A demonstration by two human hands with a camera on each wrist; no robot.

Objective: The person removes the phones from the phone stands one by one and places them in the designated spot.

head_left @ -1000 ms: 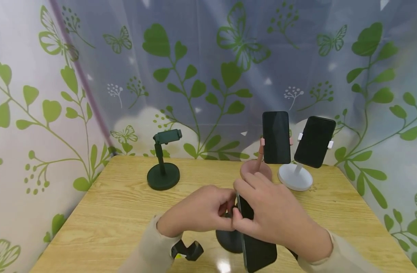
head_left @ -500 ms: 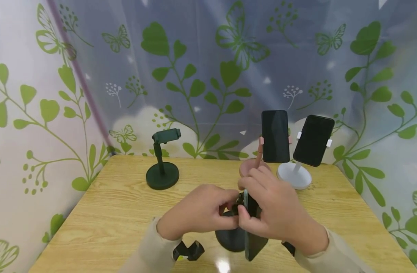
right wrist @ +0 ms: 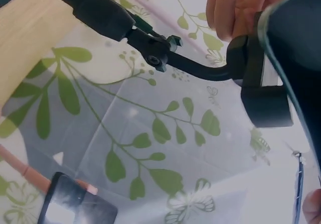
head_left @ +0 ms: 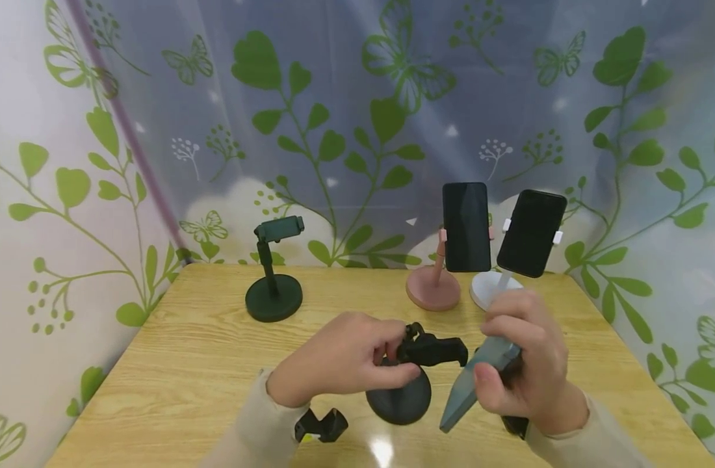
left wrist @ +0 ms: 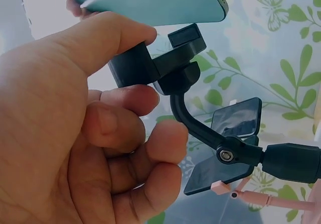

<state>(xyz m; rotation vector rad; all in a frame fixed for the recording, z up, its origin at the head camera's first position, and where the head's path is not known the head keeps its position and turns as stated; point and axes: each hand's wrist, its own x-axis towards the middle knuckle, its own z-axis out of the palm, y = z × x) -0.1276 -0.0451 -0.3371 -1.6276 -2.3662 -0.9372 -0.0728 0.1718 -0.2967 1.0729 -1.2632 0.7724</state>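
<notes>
Near the front of the table stands a black phone stand [head_left: 398, 402], its clamp [head_left: 432, 351] tipped on a bent neck. My left hand [head_left: 348, 357] pinches one end of that clamp between thumb and index finger, as the left wrist view shows. To the right, my right hand [head_left: 527, 361] holds a phone [head_left: 470, 389] with a pale blue-green back, thumb on one face. A gap separates phone and clamp in the head view. The left wrist view has the phone [left wrist: 155, 3] above the clamp [left wrist: 180, 53]. Right wrist view: the phone [right wrist: 296, 48] partly covers the clamp.
A dark green phone stand [head_left: 273, 299] with a bare clamp stands back left. Back right, a pink stand [head_left: 433, 289] and a white stand [head_left: 485, 290] each hold a black-screened phone. Behind the wooden table [head_left: 205, 338] hangs a leaf-patterned curtain [head_left: 334, 84].
My right hand has drawn the phone away from the black stand's clamp, to the right, and turned it so its back shows. My left hand keeps its pinch on the clamp.
</notes>
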